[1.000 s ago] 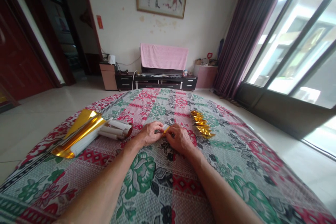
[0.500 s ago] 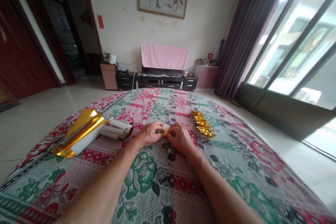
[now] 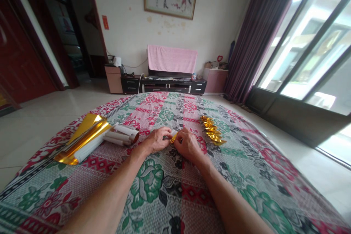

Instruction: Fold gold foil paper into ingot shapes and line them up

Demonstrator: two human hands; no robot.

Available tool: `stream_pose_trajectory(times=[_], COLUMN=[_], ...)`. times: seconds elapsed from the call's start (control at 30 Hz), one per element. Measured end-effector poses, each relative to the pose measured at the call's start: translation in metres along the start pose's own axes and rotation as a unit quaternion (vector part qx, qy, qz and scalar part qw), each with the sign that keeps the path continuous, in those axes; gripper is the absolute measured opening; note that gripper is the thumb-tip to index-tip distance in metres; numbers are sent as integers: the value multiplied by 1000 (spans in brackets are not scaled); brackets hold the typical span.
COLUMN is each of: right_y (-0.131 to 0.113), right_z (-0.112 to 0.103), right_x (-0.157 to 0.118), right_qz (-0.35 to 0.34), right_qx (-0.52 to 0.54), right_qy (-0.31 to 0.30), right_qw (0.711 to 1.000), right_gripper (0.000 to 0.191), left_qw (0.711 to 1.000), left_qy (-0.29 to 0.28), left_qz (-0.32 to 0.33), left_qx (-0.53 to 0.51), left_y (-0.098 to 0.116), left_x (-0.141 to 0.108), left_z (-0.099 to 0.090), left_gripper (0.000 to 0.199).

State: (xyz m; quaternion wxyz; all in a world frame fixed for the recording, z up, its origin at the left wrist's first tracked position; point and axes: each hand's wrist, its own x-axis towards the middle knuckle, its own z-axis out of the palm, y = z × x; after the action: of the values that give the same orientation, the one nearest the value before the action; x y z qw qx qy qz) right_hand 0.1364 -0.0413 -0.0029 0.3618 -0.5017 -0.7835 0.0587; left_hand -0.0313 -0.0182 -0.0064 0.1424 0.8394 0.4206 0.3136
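Observation:
Between my two hands is a small piece of gold and white paper (image 3: 173, 138), partly hidden by fingers. My left hand (image 3: 159, 139) pinches its left side, and my right hand (image 3: 188, 143) grips its right side, close to the patterned tablecloth (image 3: 164, 115). To the right lies a row of several folded gold paper pieces (image 3: 212, 130). Over on the left, gold foil sheets (image 3: 90, 135) lie partly rolled, with several white-backed paper rolls (image 3: 122, 134) beside them.
Beyond the round table stands a low black cabinet (image 3: 171, 87) with a pink cloth (image 3: 172, 58) draped over something on it. A purple curtain (image 3: 255, 33) and large window are at the right; a red door (image 3: 22, 58) is at the left.

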Motion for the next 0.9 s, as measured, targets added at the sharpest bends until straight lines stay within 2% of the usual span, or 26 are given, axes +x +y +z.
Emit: stream_pose_trajectory(times=[0.57,0.9], right_y=[-4,-2], right_z=[0,2], right_x=[1,0], right_qz=[-5,-5], right_qx=[-14,-8], right_qy=[5,7], right_qw=[1000,1000], right_gripper=[14,13], left_qw=[1000,1000], left_qy=[2,29], left_qz=[-7,-10], left_qx=[13,9], left_y=[8,13], left_x=[-1,-1], left_z=[-2,1], left_gripper=[20,14])
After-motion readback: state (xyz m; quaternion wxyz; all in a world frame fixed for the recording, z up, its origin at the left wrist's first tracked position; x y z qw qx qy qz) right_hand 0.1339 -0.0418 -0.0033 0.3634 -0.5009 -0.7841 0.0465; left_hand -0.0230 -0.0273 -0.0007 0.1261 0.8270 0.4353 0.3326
